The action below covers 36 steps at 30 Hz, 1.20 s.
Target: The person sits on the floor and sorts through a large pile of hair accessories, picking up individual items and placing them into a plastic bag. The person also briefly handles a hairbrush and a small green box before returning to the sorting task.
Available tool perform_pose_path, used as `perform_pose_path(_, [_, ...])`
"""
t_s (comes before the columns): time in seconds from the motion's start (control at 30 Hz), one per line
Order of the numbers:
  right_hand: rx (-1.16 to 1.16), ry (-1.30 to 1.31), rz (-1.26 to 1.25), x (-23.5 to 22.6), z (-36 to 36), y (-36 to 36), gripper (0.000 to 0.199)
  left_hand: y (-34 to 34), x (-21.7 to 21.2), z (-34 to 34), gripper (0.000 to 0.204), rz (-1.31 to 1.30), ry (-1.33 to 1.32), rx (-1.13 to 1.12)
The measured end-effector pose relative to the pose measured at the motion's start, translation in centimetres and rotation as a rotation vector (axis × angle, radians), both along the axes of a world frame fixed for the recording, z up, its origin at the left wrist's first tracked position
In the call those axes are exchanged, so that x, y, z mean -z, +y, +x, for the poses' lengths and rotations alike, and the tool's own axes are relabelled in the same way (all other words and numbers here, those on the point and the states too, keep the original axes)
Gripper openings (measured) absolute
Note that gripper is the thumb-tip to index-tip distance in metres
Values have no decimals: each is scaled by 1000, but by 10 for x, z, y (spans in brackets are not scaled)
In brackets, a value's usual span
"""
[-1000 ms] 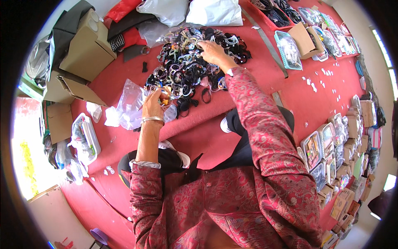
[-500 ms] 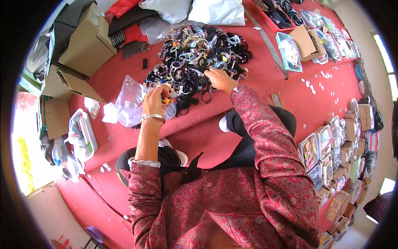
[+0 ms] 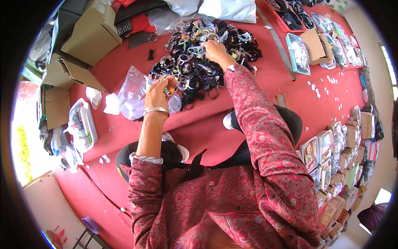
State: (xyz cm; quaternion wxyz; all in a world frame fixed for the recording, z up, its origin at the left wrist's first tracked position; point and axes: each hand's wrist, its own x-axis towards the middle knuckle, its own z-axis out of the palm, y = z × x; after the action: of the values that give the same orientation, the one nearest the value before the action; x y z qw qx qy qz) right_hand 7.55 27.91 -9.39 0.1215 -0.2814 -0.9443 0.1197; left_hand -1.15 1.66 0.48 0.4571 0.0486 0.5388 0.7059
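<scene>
Glossy plastic bangles (image 3: 199, 50); crinkled clear plastic bags (image 3: 132, 93); matt red cloth (image 3: 265, 87); cardboard boxes (image 3: 89, 35).

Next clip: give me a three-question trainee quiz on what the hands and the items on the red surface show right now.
1. True or false: the right hand reaches into the pile of hair bands.
2. What does the left hand hold? A) a few small bands B) scissors C) a cardboard box
3. What clear item lies just left of the left hand?

Key: 1 true. 2 A. 3 a crumpled clear plastic bag, lying on the red surface.
</scene>
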Motion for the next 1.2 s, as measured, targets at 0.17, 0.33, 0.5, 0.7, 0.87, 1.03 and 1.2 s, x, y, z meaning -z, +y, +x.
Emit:
perform_pose_path(0.17, [39,-293,-146,30,19,-17,20,-2,-2,-3,17,-5,0,-23])
perform_pose_path(0.33, [-17,-40,-462,43,75,-1,43,1,-2,-2,17,29,3,-3])
perform_pose_path(0.5, [184,-53,-1156,15,99,12,34,-3,-3,-2,16,16,28,3])
perform_pose_path(0.7, [-13,-415,-191,17,91,15,26,-1,-5,-1,18,34,14,9])
perform_pose_path(0.87, [61,-398,-769,-10,92,14,22,-6,-3,-5,20,26,29,12])
perform_pose_path(1.03, [395,264,-765,-33,88,33,12,-5,-4,-5,20,32,-2,-29])
perform_pose_path(1.2, [279,529,-58,-7,61,32,11,1,-4,-4,20,28,9,-11])
